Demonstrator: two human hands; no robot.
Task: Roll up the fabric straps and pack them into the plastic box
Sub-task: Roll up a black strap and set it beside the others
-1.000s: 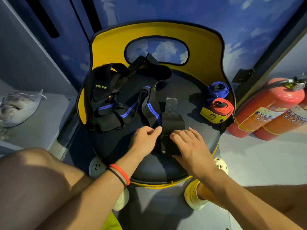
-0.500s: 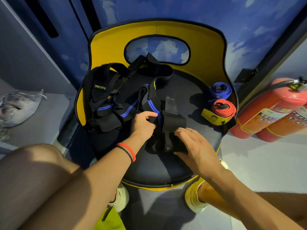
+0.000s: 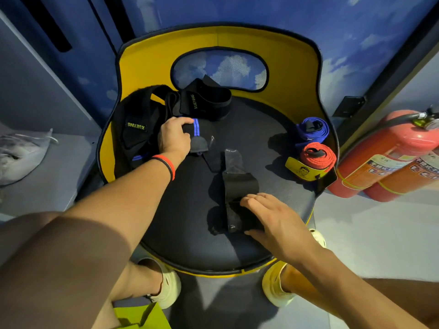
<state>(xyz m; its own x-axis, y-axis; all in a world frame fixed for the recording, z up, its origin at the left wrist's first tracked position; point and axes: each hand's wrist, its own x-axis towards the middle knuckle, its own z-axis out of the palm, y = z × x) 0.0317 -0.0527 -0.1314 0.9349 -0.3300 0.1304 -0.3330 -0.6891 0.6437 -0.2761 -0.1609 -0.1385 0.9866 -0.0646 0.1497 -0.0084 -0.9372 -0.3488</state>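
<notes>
Left hand (image 3: 174,136) grips striped strap (image 3: 193,125); right hand (image 3: 273,219) flattens black strap (image 3: 238,186).

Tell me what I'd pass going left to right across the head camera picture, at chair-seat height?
Crumpled plastic bag → left hand gripping a black strap with blue stripes → flat black strap → red rolled strap → red fire extinguisher.

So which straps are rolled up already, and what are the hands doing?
Blue strap: rolled, on the chair seat.
Red strap: rolled, beside the blue one.
Black strap: unrolled, flat.
Black strap pile: loose, tangled.
Left hand: gripping a blue-striped strap.
Right hand: pressing the black strap's end.
</notes>
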